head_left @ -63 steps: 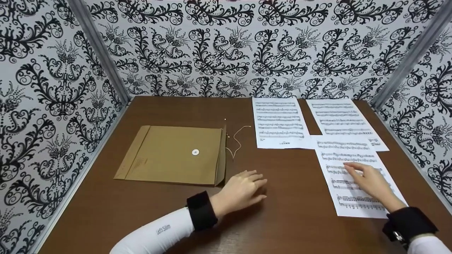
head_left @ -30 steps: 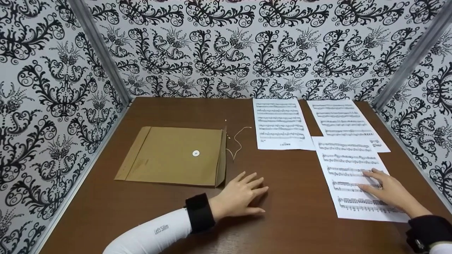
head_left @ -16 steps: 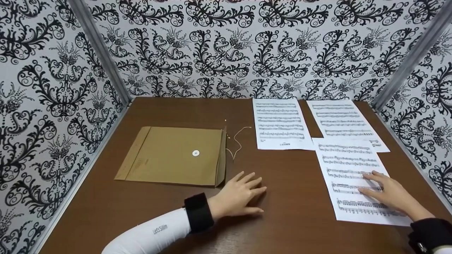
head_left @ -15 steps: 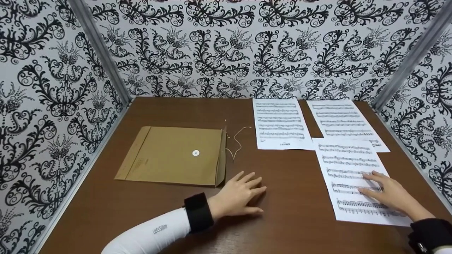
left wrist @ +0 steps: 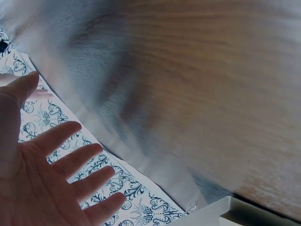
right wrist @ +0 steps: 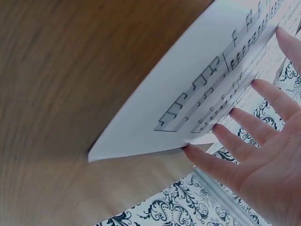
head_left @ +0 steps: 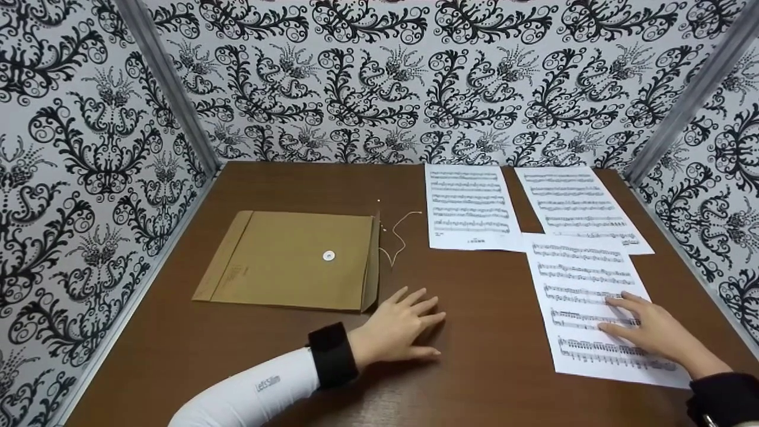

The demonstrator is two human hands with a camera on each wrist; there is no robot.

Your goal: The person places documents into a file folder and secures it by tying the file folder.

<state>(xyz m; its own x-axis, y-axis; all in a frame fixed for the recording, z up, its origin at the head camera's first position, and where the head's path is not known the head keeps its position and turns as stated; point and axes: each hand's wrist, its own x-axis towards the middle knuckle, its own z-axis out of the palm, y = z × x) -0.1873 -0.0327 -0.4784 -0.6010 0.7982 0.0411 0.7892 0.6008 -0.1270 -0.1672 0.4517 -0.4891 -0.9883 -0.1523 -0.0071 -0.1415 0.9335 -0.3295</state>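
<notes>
My right hand [head_left: 652, 329] rests its spread fingertips on the nearest sheet of music [head_left: 584, 279], at the right of the table. In the right wrist view the same sheet [right wrist: 141, 122] lies under the fingers [right wrist: 211, 160], which are not curled round it. My left hand [head_left: 400, 326] lies on the table with spread fingers, just in front of a brown envelope [head_left: 284, 261]. The left wrist view has the left palm [left wrist: 33, 183] with nothing in it. The envelope has a white button [head_left: 328, 255], and its flap side faces right.
Two more music sheets lie at the back: one sheet [head_left: 471, 204] left, another [head_left: 575, 196] right, partly under the near sheet. A thin string [head_left: 403, 237] trails from the envelope. Patterned walls [head_left: 379, 77] enclose the brown table [head_left: 462, 379] on the back and sides.
The right hand has moved right and nearer across the near sheet, its fingers spreading. That sheet has lately shifted slightly toward me and left. The left hand's fingers have spread.
</notes>
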